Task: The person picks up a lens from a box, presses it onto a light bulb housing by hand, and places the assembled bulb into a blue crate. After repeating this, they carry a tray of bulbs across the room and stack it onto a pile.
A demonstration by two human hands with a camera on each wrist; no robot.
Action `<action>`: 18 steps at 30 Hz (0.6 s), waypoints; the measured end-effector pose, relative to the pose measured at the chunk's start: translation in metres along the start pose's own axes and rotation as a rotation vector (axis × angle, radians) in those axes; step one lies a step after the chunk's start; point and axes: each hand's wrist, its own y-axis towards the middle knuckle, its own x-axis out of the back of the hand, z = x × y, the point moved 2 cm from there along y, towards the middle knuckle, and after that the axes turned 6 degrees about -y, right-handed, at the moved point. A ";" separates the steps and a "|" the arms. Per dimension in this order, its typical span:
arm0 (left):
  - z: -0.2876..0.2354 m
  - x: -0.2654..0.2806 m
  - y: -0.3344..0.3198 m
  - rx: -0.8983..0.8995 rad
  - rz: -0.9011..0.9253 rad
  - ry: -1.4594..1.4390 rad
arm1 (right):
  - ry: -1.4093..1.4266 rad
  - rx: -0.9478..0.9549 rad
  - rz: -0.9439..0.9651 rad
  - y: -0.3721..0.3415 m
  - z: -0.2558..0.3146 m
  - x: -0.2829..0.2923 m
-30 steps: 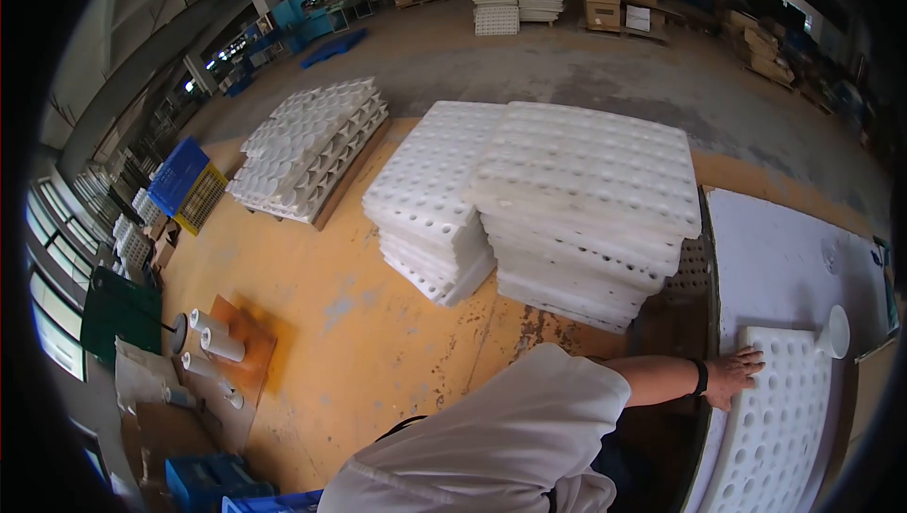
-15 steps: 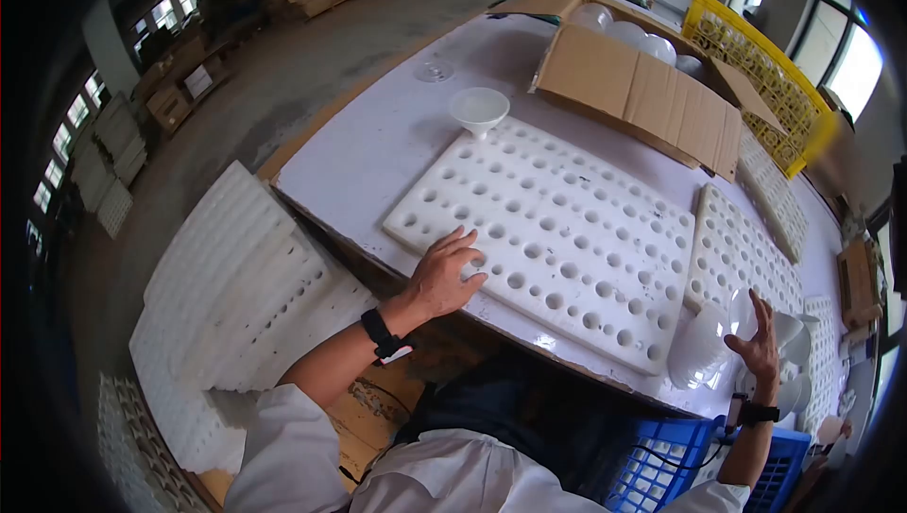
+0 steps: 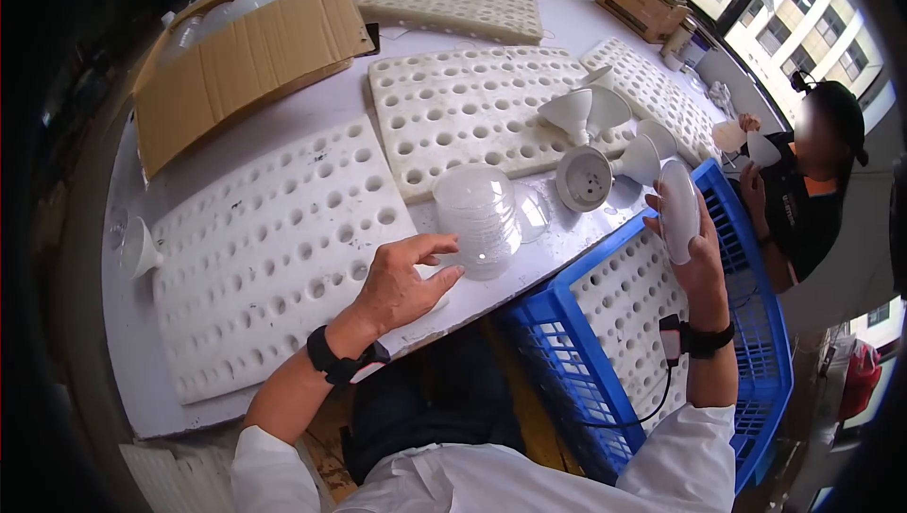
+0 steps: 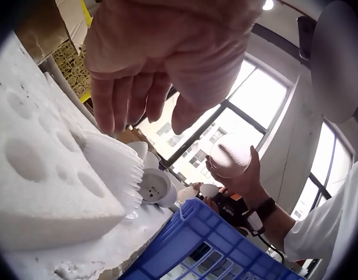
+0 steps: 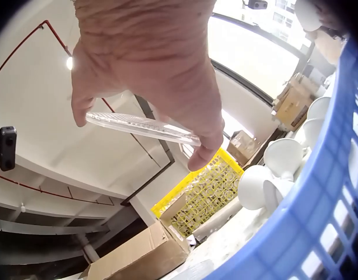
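My right hand (image 3: 701, 272) holds a round, translucent plastic lamp cover (image 3: 679, 213) by its rim, raised over the blue crate. In the right wrist view this disc-shaped cover (image 5: 141, 125) shows a finely textured face, with thumb and fingers at opposite edges. My left hand (image 3: 402, 277) hovers over the near edge of a white perforated foam board (image 3: 274, 258), its fingers loosely extended and holding nothing. Just beyond its fingertips stands a nested stack of clear covers (image 3: 477, 230). Several white cone-shaped lamp housings (image 3: 583, 178) sit right of the stack.
The blue crate (image 3: 567, 324) with perforated boards inside stands against the table's near edge. Further foam boards (image 3: 463, 88) lie behind, and a cardboard box (image 3: 246, 59) of rounded pieces is at the back left. Another person (image 3: 822, 182) handles white cones at the right.
The head view has swung right along the table. My left hand has moved from the foam board's edge toward the clear stack. My right hand, earlier spread by the stack, now holds a cover.
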 end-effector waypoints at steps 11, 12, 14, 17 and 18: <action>-0.009 -0.078 0.052 -0.082 0.102 -0.104 | 0.229 -0.101 0.274 -0.012 0.007 -0.044; -0.012 -0.080 0.067 -0.160 0.062 -0.013 | 0.345 -0.141 0.175 -0.007 0.004 -0.031; -0.014 -0.100 0.104 -0.315 0.055 0.173 | 0.484 -0.123 0.021 -0.007 -0.005 -0.007; -0.024 -0.144 0.151 -0.423 0.074 0.440 | 0.411 -0.120 -0.057 -0.029 0.004 0.002; -0.024 -0.153 0.164 -0.432 0.081 0.435 | 0.345 -0.117 -0.063 -0.040 0.006 0.006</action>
